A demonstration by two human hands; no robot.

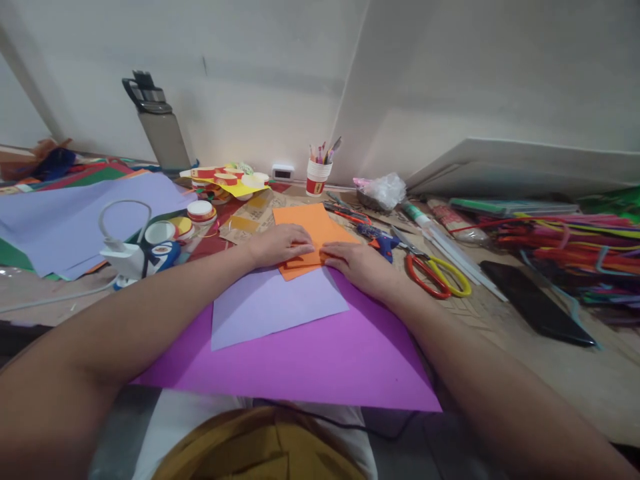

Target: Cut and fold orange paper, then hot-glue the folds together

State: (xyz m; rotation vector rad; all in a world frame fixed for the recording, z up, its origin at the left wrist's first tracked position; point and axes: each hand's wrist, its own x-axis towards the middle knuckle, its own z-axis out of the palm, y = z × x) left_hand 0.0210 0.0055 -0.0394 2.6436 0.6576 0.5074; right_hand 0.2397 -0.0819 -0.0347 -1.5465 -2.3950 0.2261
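Note:
An orange sheet of paper (300, 219), its near part folded over, lies on top of a lilac sheet (277, 308). Beneath both is a large purple sheet (310, 370) whose near edge hangs past the table's front. My left hand (277, 245) rests on the left side of the orange paper, fingers stretched towards the right. From the other side, my right hand (357, 262) lays its extended fingers on the right part of the fold. The fingertips of both hands are close together but apart. Neither hand is closed round anything.
Right of my hands lie scissors (435, 272) with red and yellow handles, a blue glue gun (384, 245) and a black phone (535, 301). Coloured pipe cleaners (585, 243) pile farther right. A paper cup (319, 179) with pens, a bottle (163, 133) and a white charger (123, 257) stand around.

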